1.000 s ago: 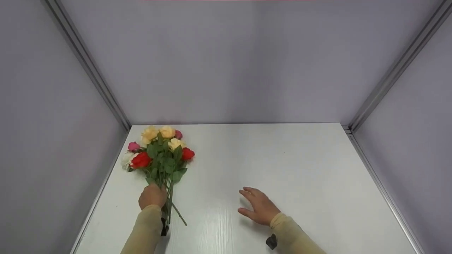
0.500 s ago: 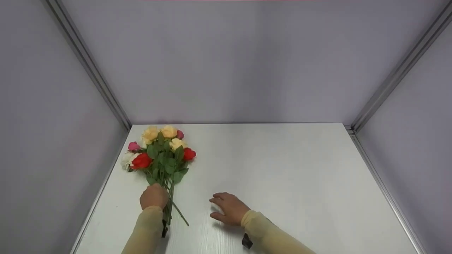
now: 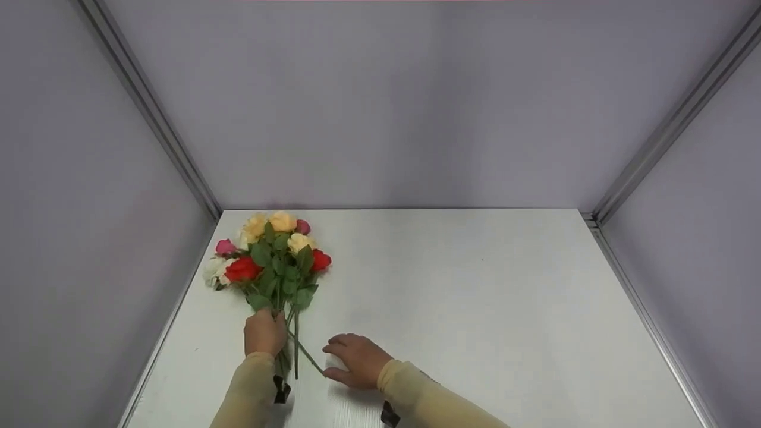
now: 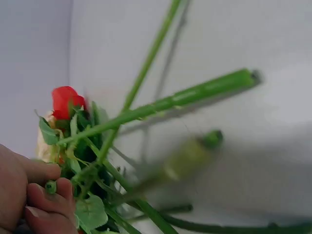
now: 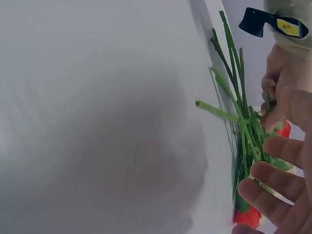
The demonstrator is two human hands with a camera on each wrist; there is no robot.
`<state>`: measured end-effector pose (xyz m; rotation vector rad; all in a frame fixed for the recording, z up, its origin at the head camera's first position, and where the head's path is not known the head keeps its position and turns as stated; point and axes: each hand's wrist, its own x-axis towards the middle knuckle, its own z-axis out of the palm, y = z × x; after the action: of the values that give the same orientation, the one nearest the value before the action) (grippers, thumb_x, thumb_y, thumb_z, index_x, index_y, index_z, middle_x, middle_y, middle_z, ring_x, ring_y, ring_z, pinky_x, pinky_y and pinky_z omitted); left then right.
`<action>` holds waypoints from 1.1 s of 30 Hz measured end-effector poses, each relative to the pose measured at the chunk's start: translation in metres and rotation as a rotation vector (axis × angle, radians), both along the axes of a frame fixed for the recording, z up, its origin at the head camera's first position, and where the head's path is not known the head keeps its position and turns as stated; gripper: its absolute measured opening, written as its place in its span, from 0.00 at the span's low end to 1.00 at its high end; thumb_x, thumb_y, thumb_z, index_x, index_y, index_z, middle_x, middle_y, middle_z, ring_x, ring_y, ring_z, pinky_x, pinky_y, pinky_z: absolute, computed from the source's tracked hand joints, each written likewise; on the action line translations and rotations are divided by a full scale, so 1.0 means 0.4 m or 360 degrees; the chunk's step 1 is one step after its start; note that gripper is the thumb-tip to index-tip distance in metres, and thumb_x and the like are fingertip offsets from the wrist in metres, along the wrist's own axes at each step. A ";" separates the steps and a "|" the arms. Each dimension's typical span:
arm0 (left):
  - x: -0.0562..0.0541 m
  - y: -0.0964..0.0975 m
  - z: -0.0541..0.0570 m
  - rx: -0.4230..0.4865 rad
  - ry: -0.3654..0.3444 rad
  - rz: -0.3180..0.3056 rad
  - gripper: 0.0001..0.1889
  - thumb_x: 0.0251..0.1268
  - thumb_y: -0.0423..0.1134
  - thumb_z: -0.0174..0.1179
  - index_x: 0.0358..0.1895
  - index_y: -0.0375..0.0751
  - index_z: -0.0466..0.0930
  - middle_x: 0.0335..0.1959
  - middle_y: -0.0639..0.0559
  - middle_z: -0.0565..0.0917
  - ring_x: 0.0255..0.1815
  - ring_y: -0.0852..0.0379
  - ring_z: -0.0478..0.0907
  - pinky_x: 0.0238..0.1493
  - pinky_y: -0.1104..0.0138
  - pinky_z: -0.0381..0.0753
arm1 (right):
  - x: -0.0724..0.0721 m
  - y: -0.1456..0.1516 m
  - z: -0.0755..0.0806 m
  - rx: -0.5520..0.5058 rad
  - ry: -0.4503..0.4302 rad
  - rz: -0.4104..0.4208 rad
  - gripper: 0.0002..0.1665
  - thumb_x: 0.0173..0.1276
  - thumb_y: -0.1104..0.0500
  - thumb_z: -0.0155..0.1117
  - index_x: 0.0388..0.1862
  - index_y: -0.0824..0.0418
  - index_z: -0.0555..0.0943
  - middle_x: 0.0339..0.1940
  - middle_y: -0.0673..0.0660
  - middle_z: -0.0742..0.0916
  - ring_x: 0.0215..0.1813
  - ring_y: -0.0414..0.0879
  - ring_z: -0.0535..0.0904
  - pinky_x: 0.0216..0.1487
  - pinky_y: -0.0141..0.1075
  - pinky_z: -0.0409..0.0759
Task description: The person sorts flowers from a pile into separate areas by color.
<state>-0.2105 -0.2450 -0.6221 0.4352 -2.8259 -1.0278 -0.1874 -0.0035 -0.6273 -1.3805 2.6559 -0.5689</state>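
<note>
A bunch of roses (image 3: 274, 255) in red, cream-yellow, pink and white lies on the white table, blooms toward the back wall. My left hand (image 3: 264, 334) is over the stems. In the left wrist view, the fingers (image 4: 48, 195) of that hand pinch a green stem, whose cut end (image 4: 50, 186) pokes out between them. One loose stem (image 3: 309, 358) slants out of the bunch to the right. My right hand (image 3: 357, 361) hovers beside its end, fingers apart and holding nothing. Other stem ends (image 4: 243, 79) fan out under the left wrist.
The white tabletop (image 3: 475, 297) spreads out to the right of the flowers. Grey panels stand around it: a back wall (image 3: 380, 119), a left wall (image 3: 89, 238) close to the blooms, and a right wall (image 3: 701, 238).
My right hand has moved left across the table to the loose stem's end. The left hand has shifted slightly right, and a few stems and the front red rose have shifted with it.
</note>
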 end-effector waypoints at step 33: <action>0.063 0.320 -0.003 0.0573 0.0365 -0.0494 0.05 0.67 0.34 0.59 0.32 0.39 0.78 0.22 0.55 0.79 0.21 0.62 0.75 0.22 0.68 0.75 | 0.019 0.069 -0.034 -0.0547 0.0063 -0.0834 0.16 0.70 0.54 0.60 0.20 0.51 0.75 0.16 0.40 0.74 0.19 0.32 0.64 0.21 0.26 0.64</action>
<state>-0.1852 -0.1172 -0.6234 -0.1005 -2.5539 -1.5436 -0.1796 0.0241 -0.6409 -0.7291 3.0629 -1.0993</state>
